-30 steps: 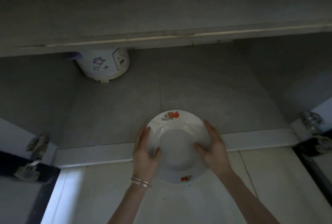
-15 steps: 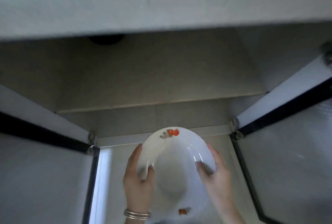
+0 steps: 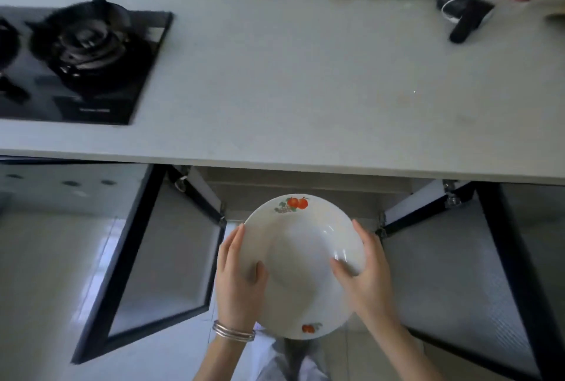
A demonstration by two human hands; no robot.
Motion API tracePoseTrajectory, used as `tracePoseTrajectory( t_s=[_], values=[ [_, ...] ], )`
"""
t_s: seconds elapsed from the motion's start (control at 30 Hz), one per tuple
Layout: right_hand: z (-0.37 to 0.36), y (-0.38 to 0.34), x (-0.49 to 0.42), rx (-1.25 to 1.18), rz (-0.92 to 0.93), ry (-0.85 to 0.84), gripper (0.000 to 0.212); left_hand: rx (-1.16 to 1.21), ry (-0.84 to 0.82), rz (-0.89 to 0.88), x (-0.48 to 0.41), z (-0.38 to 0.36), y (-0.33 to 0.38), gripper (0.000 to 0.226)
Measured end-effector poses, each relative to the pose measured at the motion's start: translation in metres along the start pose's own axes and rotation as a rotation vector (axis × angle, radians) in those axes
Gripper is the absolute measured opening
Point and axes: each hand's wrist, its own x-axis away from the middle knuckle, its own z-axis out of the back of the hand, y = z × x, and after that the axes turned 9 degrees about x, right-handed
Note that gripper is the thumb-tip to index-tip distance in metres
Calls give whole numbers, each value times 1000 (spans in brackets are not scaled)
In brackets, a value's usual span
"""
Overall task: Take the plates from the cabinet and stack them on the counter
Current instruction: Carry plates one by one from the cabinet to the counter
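Note:
A white deep plate (image 3: 301,258) with small red fruit prints on its rim is held in front of the open cabinet (image 3: 305,188), below the counter's front edge. My left hand (image 3: 240,279) grips its left rim, thumb inside the bowl. My right hand (image 3: 365,270) grips the right rim the same way. The pale grey counter (image 3: 305,75) stretches across the view above the plate. I see no other plates on it, and the cabinet's inside is mostly hidden under the counter edge.
Two black-framed glass cabinet doors stand open, the left door (image 3: 146,258) and the right door (image 3: 477,273). A black gas hob (image 3: 76,59) is set in the counter at the left. A black device (image 3: 461,16) with a white cable lies far right at the back.
Both hands have drawn the plate out of the cabinet and raised it. My view has risen from inside the cabinet to above the counter.

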Motion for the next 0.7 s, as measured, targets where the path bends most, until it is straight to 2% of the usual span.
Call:
tracePoseTrajectory(
  t_s=[0.33,0.53,0.7],
  values=[
    [27,-80,28,35,216,-141,76,-63,286,36,47,79,57,70],
    [1,-136,36,-48,311,-373,71,-81,526,114,68,135,56,64],
    [-43,-192,56,-146,405,-510,57,-20,707,132,81,199,44,58]
  ],
)
